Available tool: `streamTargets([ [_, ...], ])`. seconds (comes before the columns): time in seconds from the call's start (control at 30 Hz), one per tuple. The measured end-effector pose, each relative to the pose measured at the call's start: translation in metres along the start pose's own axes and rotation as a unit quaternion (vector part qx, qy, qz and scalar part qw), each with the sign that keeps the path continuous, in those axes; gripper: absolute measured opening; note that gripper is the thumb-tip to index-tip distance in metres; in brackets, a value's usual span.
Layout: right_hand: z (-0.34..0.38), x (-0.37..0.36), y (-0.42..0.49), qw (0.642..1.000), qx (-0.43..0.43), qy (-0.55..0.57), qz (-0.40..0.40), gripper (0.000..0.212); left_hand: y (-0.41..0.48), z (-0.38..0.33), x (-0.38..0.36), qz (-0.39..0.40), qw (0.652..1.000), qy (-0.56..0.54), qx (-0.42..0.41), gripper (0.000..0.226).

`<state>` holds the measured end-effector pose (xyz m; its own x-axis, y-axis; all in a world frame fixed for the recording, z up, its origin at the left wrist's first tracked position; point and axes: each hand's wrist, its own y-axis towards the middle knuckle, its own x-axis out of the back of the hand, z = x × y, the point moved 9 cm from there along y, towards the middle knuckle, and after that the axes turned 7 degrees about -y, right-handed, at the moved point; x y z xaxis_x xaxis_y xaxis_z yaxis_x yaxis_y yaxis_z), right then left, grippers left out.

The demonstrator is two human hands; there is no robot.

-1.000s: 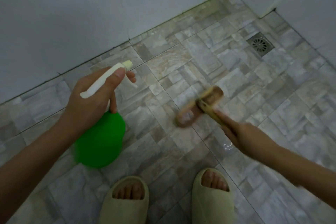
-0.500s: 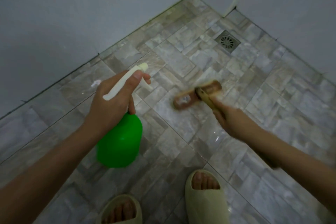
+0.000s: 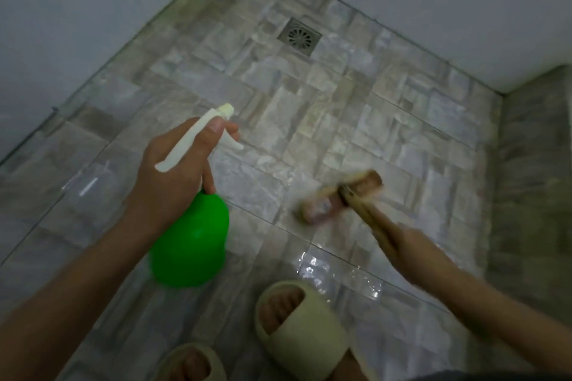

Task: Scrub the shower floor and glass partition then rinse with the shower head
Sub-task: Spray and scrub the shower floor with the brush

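Note:
My left hand (image 3: 173, 176) grips the white trigger head of a green spray bottle (image 3: 190, 244), held above the stone-pattern shower floor (image 3: 309, 108) with its nozzle pointing to the far right. My right hand (image 3: 411, 244) holds the wooden handle of a scrub brush (image 3: 337, 198), whose head is pressed on the wet tiles at centre right and is blurred by motion. Along the left side a glass partition (image 3: 77, 145) meets the floor.
A square metal drain (image 3: 299, 36) lies near the far corner. White walls (image 3: 433, 3) close the far side and the right. Both my feet in pale slippers (image 3: 303, 331) stand at the bottom. Wet patches shine on the tiles in front of the right slipper.
The view has swung right and down, so the drain now sits nearer the centre. The brush has slid across the tiles towards the right. The bottle stays in my left hand.

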<state>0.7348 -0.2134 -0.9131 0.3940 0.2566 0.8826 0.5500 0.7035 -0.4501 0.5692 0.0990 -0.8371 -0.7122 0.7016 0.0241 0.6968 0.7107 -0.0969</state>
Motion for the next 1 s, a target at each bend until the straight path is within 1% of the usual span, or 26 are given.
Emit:
streamTargets([
  [0.03,0.006,0.01,0.032,0.999,0.006,0.01,-0.032,0.061,0.002,0.0,-0.01,0.013,1.0,0.003,0.003,0.025],
  [0.07,0.007,0.018,0.058,0.999,-0.006,0.019,-0.047,0.059,0.004,0.001,-0.022,0.028,1.0,0.01,0.004,0.024],
  [0.1,0.009,0.026,0.078,0.998,-0.012,0.028,-0.052,0.056,0.006,0.001,-0.029,0.038,0.999,0.019,0.004,0.024],
  [0.13,0.005,0.026,0.078,0.998,-0.03,0.036,-0.044,0.055,0.008,0.001,-0.037,0.047,0.999,0.025,0.001,0.023],
  [0.17,-0.006,0.023,0.063,0.997,-0.04,0.046,-0.047,0.057,0.008,0.001,-0.044,0.057,0.998,0.024,-0.001,0.02],
  [0.23,-0.033,0.001,-0.012,0.994,-0.08,0.05,-0.046,0.065,0.011,-0.005,-0.061,0.084,0.996,0.009,-0.015,0.026],
  [0.27,-0.04,-0.012,-0.056,0.993,-0.102,0.056,-0.029,0.068,0.012,-0.006,-0.066,0.094,0.995,-0.003,-0.017,0.027],
  [0.33,-0.054,-0.032,-0.122,0.984,-0.151,0.097,0.02,0.069,0.015,-0.004,-0.076,0.118,0.993,-0.012,-0.021,0.022],
  [0.4,-0.067,-0.042,-0.142,0.976,-0.188,0.098,0.049,0.077,0.017,0.004,-0.089,0.146,0.989,0.004,-0.012,0.02],
  [0.47,-0.066,-0.035,-0.121,0.979,-0.177,0.096,0.039,0.073,0.018,0.008,-0.108,0.169,0.986,0.007,-0.003,0.022],
  [0.5,-0.066,-0.026,-0.094,0.983,-0.163,0.088,0.008,0.069,0.019,0.009,-0.117,0.178,0.984,0.007,-0.002,0.023],
  [0.6,-0.082,0.003,-0.015,0.977,-0.177,0.1,-0.061,0.061,0.021,0.009,-0.141,0.203,0.979,0.015,-0.007,0.023],
  [0.67,-0.093,0.003,-0.01,0.974,-0.188,0.109,-0.057,0.057,0.02,0.008,-0.156,0.217,0.976,0.001,-0.004,0.023],
  [0.7,-0.099,-0.003,-0.031,0.972,-0.197,0.116,-0.06,0.059,0.021,0.006,-0.164,0.224,0.975,-0.009,-0.008,0.023],
  [0.77,-0.1,-0.032,-0.102,0.967,-0.216,0.126,-0.05,0.073,0.02,-0.002,-0.177,0.238,0.971,-0.026,-0.016,0.023],
  [0.8,-0.099,-0.048,-0.139,0.962,-0.236,0.137,-0.023,0.08,0.02,-0.004,-0.181,0.243,0.969,-0.033,-0.017,0.023],
  [0.83,-0.098,-0.062,-0.172,0.953,-0.264,0.147,0.013,0.081,0.02,-0.004,-0.185,0.249,0.968,-0.035,-0.019,0.023],
  [0.87,-0.1,-0.073,-0.197,0.942,-0.297,0.153,0.048,0.078,0.02,-0.004,-0.188,0.252,0.967,-0.03,-0.021,0.023],
  [0.93,-0.101,-0.076,-0.213,0.929,-0.325,0.157,0.075,0.072,0.02,-0.002,-0.196,0.256,0.966,-0.014,-0.022,0.025],
  [0.97,-0.102,-0.07,-0.201,0.934,-0.314,0.156,0.063,0.071,0.018,0.0,-0.199,0.258,0.966,-0.011,-0.021,0.024],
  [1.0,-0.105,-0.06,-0.181,0.94,-0.302,0.159,0.028,0.068,0.017,0.001,-0.203,0.261,0.965,-0.007,-0.018,0.023],
])
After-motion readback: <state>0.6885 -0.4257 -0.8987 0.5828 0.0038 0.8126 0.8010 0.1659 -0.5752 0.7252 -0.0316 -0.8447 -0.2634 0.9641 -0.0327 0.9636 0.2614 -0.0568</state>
